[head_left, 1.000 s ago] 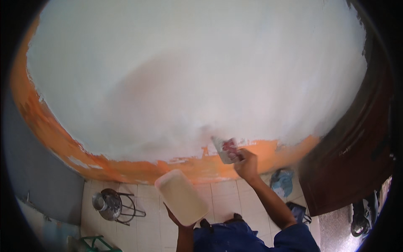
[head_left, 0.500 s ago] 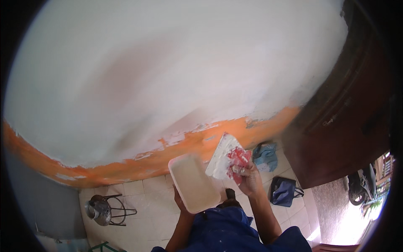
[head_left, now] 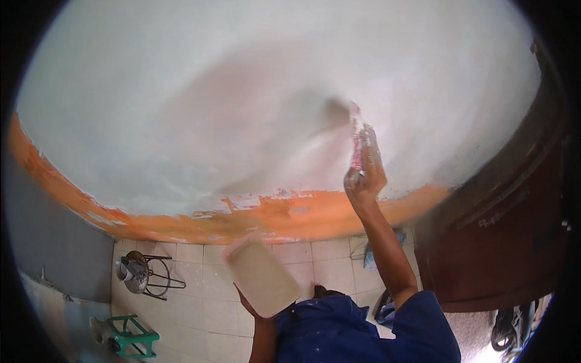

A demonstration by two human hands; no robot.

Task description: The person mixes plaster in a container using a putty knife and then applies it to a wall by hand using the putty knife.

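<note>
My right hand (head_left: pixel 367 175) is raised against the white-coated wall (head_left: pixel 181 121), its fingers closed round a putty scraper (head_left: pixel 357 142) smeared red and white. The scraper is seen nearly edge-on, at or very near the wall; I cannot tell whether it touches. Lower down, in front of my body, my left hand (head_left: pixel 245 302) grips a cream rectangular plastic tub (head_left: pixel 266 279) by its left side. Most of that hand's fingers are hidden by the tub. Along the wall's bottom runs a ragged band of orange paint (head_left: pixel 272 212).
On the tiled floor (head_left: pixel 218 302) at left stand a round metal-legged stool (head_left: pixel 138 273) with things on it and a green stool (head_left: pixel 133 339). A dark red-brown panel (head_left: pixel 484 248) borders the wall at right. A blue bag (head_left: pixel 385 310) lies behind my right arm.
My right hand has lifted the scraper from beside the tub up to the wall and turned it edge-on. The tub has shifted slightly left and down in view, still in my left hand.
</note>
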